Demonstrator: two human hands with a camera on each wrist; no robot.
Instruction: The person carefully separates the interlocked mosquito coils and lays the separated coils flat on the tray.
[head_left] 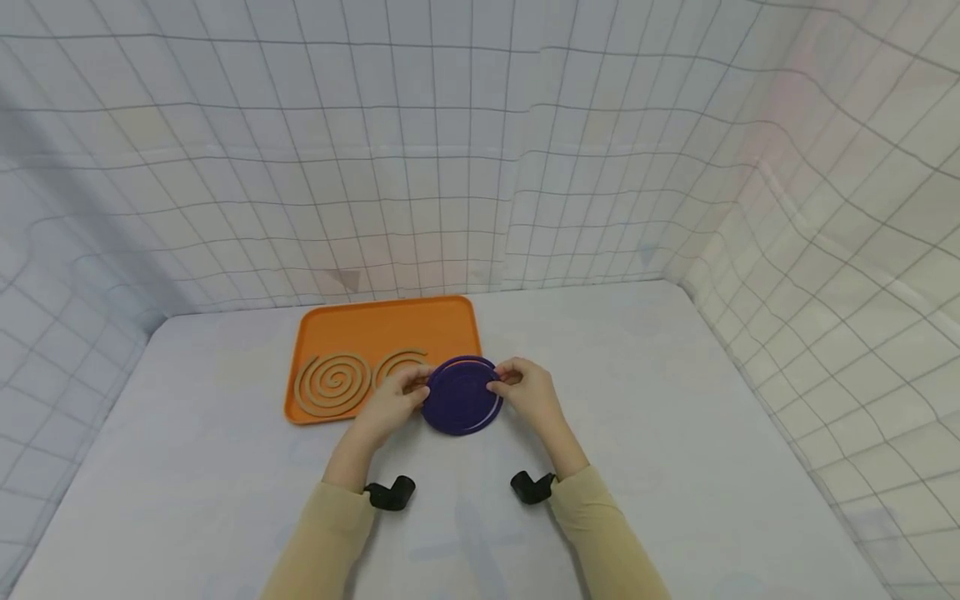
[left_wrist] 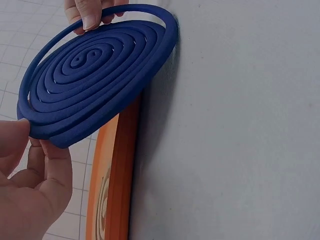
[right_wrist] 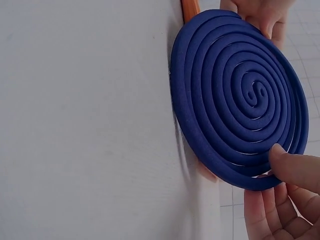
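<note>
Blue coil (head_left: pixel 462 398) | tilted over table (head_left: pixel 637 417), orange tray (head_left: pixel 375 321) toward 10 o'clock | your left hand (head_left: pixel 392 402) pinches 9, right hand (head_left: pixel 534 393) 3 | likely light, stiff, brittle (outer ring (left_wrist: pixel 171 27) gapes); pinch rims softly

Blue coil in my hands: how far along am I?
Looks done: the left tan spiral lies on the orange tray, with a second tan spiral beside it.
In hand: the left hand and right hand pinch the blue coil; its outer strand shows a gap.
Left, probably: finishing separation, since the inner turns remain nested, then setting it down.
</note>
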